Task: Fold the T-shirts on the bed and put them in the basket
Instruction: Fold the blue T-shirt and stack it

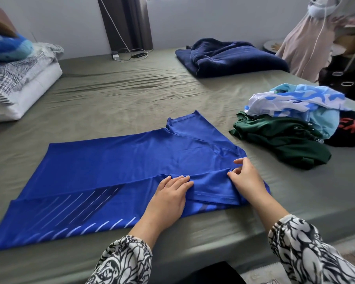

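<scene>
A royal-blue T-shirt (111, 167) with pale diagonal stripes lies spread on the green-grey bed (115, 93), its near long side folded over. My left hand (170, 195) rests flat on the folded-in sleeve, fingers straight. My right hand (246, 177) pinches the fabric at the shoulder end of that sleeve. To the right lies a loose pile: a dark green shirt (285, 142), a light-blue and white patterned one (299, 101) and a black one with red letters (353, 128). No basket is in view.
A folded navy blanket (232, 56) lies at the far right of the bed. Pillows and striped bedding (14, 85) are stacked at the left. Cables and a charger (129, 55) lie by the curtain. Hanging clothes (307, 42) stand beyond the right edge.
</scene>
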